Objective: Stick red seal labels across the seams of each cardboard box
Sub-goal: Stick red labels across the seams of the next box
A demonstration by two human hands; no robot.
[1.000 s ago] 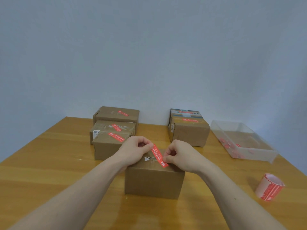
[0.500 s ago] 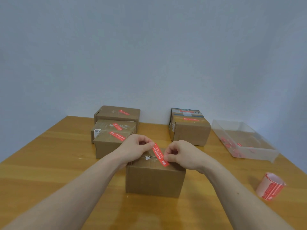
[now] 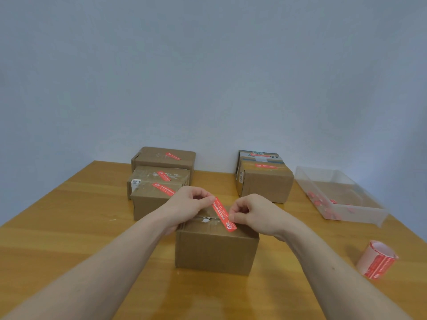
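Over the box (image 3: pixel 216 248), label (image 3: pixel 224 214) as before, both hands' (image 3: pixel 187 203) (image 3: pixel 254 215) grip still pinching its ends.

Matt cardboard box (image 3: pixel 216 249) – glossy wooden table (image 3: pixel 69 229) – clear plastic tray (image 3: pixel 360 213).

The wooden table (image 3: pixel 69 227) carries a cardboard box (image 3: pixel 216 248) near its front middle, three boxes (image 3: pixel 159 181) toward the back left, two boxes (image 3: pixel 265 179) at the back middle, a clear plastic tray (image 3: pixel 360 215) along the right edge, and a label roll (image 3: pixel 376 259) near the front right.
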